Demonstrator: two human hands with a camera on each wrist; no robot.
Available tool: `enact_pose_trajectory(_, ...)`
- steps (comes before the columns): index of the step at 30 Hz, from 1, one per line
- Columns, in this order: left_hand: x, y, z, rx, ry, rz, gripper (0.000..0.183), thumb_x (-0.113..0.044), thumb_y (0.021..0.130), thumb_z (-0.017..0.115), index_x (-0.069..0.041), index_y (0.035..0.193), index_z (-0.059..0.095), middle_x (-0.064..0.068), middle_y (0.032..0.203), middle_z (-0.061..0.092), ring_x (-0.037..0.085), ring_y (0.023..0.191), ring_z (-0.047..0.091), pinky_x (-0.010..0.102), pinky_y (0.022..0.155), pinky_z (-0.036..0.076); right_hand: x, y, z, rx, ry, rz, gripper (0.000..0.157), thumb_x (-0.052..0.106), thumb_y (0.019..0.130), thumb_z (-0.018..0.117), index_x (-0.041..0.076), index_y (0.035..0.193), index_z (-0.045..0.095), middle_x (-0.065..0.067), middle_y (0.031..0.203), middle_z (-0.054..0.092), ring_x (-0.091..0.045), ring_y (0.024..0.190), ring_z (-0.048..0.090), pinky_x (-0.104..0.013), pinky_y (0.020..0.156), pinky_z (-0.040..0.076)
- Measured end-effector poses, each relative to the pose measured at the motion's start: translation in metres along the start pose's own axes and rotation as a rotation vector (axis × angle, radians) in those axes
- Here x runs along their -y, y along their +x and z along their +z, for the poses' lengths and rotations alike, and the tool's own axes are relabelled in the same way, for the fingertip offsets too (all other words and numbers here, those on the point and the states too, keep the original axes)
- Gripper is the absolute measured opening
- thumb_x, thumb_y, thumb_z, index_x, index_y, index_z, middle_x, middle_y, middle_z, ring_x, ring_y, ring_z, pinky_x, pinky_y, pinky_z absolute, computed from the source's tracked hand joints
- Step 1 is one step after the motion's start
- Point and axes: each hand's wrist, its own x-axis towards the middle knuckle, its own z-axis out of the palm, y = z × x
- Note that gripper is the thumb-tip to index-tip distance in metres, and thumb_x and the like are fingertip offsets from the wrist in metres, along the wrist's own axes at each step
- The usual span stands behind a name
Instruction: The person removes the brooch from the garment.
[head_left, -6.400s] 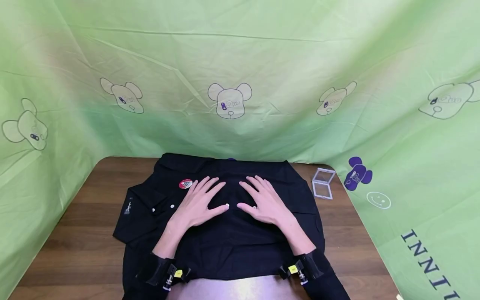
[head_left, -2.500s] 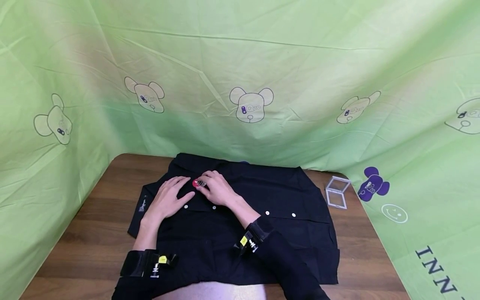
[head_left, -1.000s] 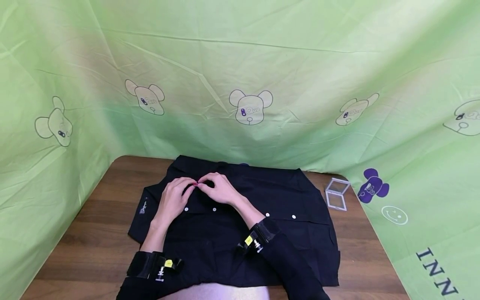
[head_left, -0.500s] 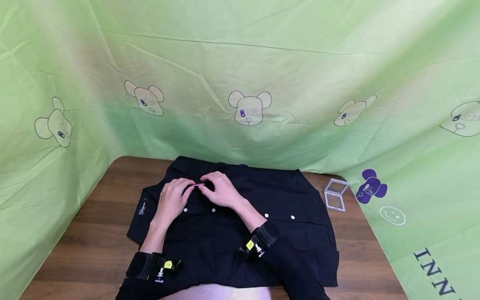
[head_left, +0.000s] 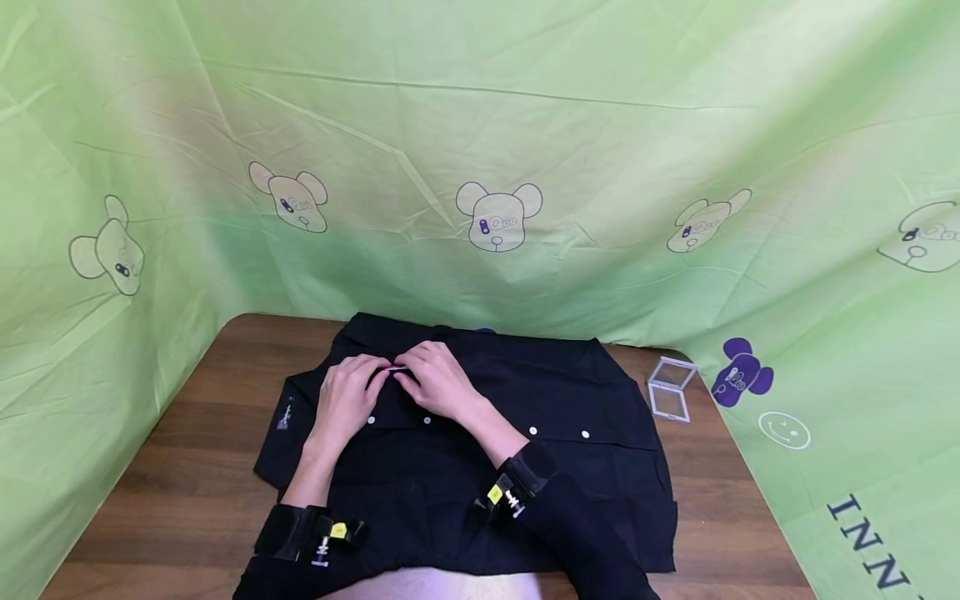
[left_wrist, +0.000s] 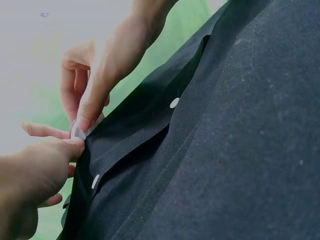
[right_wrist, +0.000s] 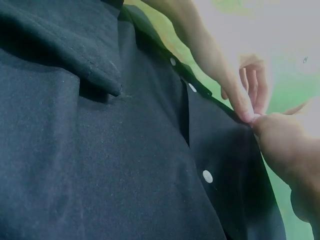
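The small red-edged badge (left_wrist: 76, 131) is held over the black shirt (head_left: 525, 375), whether touching the cloth I cannot tell. The left hand (head_left: 347, 396) has a narrow fingertip grip on it, the right hand (head_left: 438, 383) likewise. If its back carries a pin, a slip could prick a finger or snag fabric. The hinged case (head_left: 667, 387) lies well apart on the counter (head_left: 187, 467).

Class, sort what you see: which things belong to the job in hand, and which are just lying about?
Job:
- black shirt
- round badge
- left hand
- right hand

Seemingly just lying or hanging about:
- open hinged case
- green printed cloth
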Motion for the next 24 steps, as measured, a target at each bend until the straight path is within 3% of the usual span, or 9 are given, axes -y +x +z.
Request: enact_pose_trajectory(24, -0.0005, 0.0007, -0.0003, -0.018, -0.008, 0.015, 0.012, -0.011, 0.089, 0.079, -0.007, 0.100, 0.080, 0.009, 0.101, 0.077, 0.030, 0.098, 0.066, 0.054, 0.084, 0.049, 0.0021, 0.0042, -0.0009, -0.020, -0.019, -0.021, 0.013, 0.021, 0.096, 0.071, 0.014, 0.100, 0.080, 0.004, 0.097, 0.078, -0.015, 0.098, 0.065, -0.036, 0.095, 0.048)
